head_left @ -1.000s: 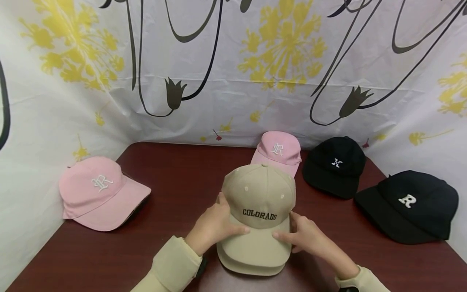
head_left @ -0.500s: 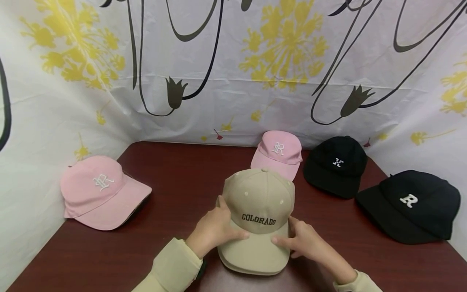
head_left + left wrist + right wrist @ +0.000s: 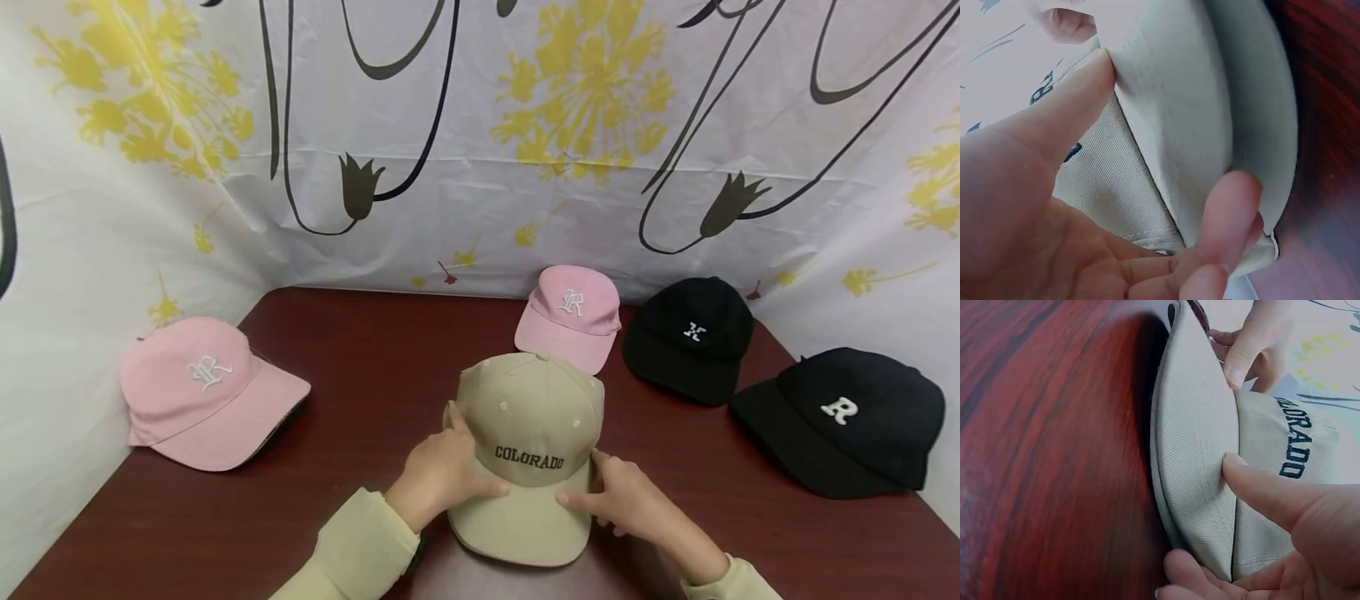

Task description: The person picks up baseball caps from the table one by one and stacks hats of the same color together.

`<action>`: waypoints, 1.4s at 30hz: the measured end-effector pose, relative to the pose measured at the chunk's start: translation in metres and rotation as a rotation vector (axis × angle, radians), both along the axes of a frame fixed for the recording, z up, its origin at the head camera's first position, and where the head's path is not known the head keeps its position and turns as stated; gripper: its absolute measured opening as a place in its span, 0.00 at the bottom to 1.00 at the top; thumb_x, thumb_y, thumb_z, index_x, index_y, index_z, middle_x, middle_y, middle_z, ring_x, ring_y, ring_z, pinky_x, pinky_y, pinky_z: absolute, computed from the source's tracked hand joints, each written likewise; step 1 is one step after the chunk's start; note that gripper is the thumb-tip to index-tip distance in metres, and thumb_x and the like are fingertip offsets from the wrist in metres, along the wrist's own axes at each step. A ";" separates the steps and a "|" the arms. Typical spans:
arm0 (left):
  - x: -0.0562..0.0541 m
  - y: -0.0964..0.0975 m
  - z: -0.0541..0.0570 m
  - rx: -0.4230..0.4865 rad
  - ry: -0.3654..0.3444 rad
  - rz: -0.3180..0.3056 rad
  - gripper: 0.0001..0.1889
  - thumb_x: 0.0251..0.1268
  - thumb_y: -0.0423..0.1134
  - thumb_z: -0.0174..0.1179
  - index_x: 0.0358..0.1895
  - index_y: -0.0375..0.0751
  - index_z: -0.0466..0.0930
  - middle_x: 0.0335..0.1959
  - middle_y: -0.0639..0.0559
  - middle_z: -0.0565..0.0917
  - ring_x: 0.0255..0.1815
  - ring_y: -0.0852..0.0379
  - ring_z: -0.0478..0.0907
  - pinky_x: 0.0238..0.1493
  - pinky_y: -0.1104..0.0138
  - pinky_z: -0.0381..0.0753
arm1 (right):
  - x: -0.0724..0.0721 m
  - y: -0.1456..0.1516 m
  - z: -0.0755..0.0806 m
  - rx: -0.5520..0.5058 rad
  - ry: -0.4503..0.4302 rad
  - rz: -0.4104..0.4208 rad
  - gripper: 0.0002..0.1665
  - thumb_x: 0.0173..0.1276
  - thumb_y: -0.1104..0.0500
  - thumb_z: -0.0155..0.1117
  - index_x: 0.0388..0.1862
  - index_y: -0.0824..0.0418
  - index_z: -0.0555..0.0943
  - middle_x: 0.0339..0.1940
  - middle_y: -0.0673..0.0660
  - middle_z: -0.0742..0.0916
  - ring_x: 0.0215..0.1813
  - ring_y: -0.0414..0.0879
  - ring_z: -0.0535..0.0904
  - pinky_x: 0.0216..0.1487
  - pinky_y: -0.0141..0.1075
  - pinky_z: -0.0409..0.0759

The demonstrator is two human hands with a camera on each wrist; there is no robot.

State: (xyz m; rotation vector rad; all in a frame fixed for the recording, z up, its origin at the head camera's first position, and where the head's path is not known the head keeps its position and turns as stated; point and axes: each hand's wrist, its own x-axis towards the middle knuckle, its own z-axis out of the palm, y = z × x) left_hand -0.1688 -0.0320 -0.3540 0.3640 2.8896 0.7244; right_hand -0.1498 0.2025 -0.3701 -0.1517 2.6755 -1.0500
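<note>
- A beige fabric baseball cap with dark COLORADO lettering (image 3: 528, 417) sits toward the front of the dark red wooden table (image 3: 360, 375), about midway between its left and right edges.
- Left hand (image 3: 442, 467) and right hand (image 3: 630, 496) grip its sides, thumbs on the brim.
- The step looks like seating this cap over another; next probably calls for even pressure, then loosening both hands.
- The left wrist view shows a second brim (image 3: 1266, 112) underneath, with a gap; the head view scarcely reveals it.
</note>
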 end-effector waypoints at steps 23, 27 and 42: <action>-0.003 -0.002 -0.010 -0.007 -0.037 -0.026 0.64 0.33 0.60 0.72 0.62 0.12 0.47 0.32 0.35 0.82 0.25 0.50 0.78 0.21 0.60 0.74 | -0.001 0.001 -0.005 0.041 0.003 0.046 0.48 0.51 0.43 0.70 0.58 0.75 0.65 0.13 0.54 0.74 0.10 0.46 0.71 0.10 0.37 0.71; -0.003 -0.004 -0.011 0.000 -0.051 -0.013 0.65 0.33 0.61 0.71 0.64 0.14 0.45 0.34 0.35 0.82 0.25 0.49 0.78 0.22 0.59 0.74 | -0.002 0.001 -0.006 0.047 0.003 0.050 0.50 0.51 0.43 0.70 0.60 0.76 0.63 0.13 0.54 0.74 0.09 0.45 0.71 0.10 0.37 0.71; -0.007 -0.017 -0.008 -0.109 0.012 0.037 0.56 0.42 0.67 0.63 0.63 0.20 0.57 0.55 0.30 0.70 0.52 0.39 0.72 0.42 0.51 0.76 | -0.007 0.015 0.004 0.128 0.118 -0.047 0.55 0.53 0.42 0.68 0.61 0.83 0.59 0.34 0.61 0.83 0.36 0.47 0.79 0.37 0.40 0.77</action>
